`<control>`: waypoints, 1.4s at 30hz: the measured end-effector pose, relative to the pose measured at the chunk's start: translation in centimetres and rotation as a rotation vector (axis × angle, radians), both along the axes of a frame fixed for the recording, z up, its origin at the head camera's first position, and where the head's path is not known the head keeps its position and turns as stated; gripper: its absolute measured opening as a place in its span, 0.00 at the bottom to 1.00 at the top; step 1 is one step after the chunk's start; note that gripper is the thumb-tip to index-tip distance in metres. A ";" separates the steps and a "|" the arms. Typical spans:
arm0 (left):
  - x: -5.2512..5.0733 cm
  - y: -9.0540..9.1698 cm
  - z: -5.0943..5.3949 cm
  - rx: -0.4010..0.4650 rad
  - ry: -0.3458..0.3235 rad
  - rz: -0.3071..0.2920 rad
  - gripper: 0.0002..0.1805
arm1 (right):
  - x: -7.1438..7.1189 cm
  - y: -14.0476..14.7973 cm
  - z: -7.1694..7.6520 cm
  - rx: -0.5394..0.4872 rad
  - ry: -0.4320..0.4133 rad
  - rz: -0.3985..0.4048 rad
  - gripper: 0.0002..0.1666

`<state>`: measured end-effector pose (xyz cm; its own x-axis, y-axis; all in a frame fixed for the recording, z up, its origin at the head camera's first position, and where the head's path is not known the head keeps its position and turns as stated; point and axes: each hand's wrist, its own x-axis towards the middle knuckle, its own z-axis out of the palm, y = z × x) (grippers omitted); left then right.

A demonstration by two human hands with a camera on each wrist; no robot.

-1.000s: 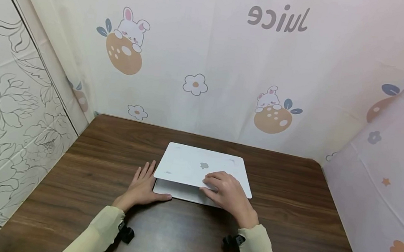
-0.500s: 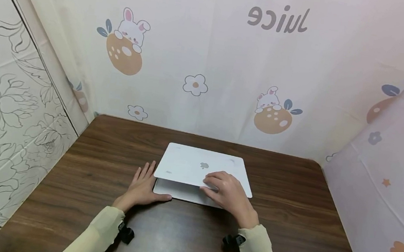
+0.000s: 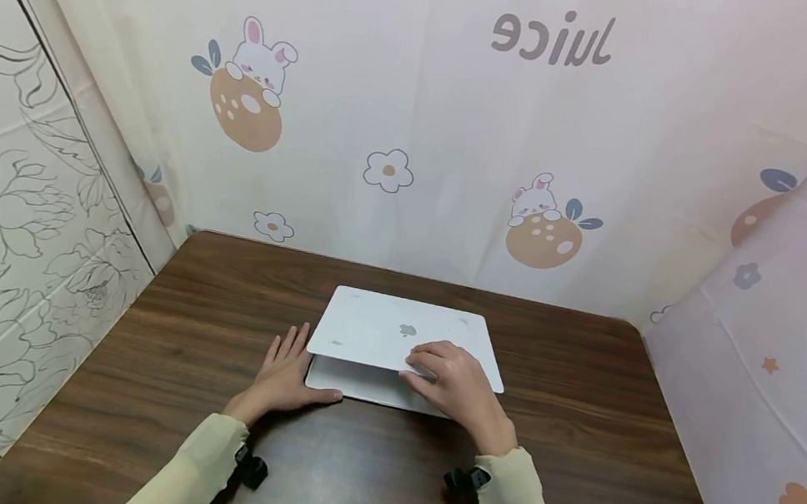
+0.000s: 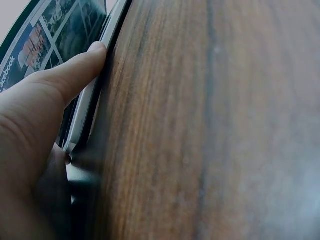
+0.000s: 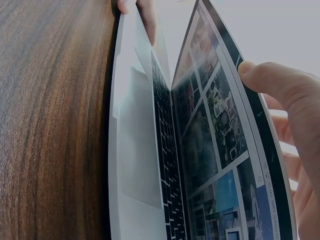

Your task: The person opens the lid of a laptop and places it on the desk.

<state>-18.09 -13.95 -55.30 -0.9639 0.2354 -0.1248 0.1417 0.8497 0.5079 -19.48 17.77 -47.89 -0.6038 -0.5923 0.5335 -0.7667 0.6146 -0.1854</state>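
Note:
A silver laptop [image 3: 371,328] with an apple logo on its lid lies partly folded in the middle of the table, its lid tilted low above the base. My right hand [image 3: 458,389] pinches the lid's front edge; in the right wrist view the thumb [image 5: 250,72] is on the screen's dark border and the fingers are behind the lid. My left hand [image 3: 282,376] rests with spread, straight fingers at the base's left front corner, its thumb [image 4: 90,57] along the front edge. The lit screen [image 5: 215,125] shows picture tiles above the black keyboard [image 5: 165,150].
The dark wood table [image 3: 218,288] reaches back to a pale curtain [image 3: 407,101] printed with rabbits and flowers. A white panel with line-drawn flowers [image 3: 18,188] stands on the left. Another stretch of printed cloth [image 3: 775,365] hangs on the right. Each wrist wears a small black camera [image 3: 252,469].

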 end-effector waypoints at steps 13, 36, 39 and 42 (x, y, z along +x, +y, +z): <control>0.0 0.1 0.4 -0.004 -0.017 0.008 0.69 | -0.1 0.0 0.1 -0.011 0.016 0.006 0.12; -0.1 0.0 -0.3 0.051 -0.011 0.006 0.69 | -0.5 -0.1 0.9 0.018 0.051 0.007 0.09; -0.2 0.0 -0.3 0.055 -0.023 0.007 0.68 | -0.7 -0.1 1.0 0.013 0.071 0.013 0.09; -0.3 0.0 -0.2 0.062 -0.035 0.009 0.69 | -0.8 -0.2 1.1 0.005 0.085 0.021 0.08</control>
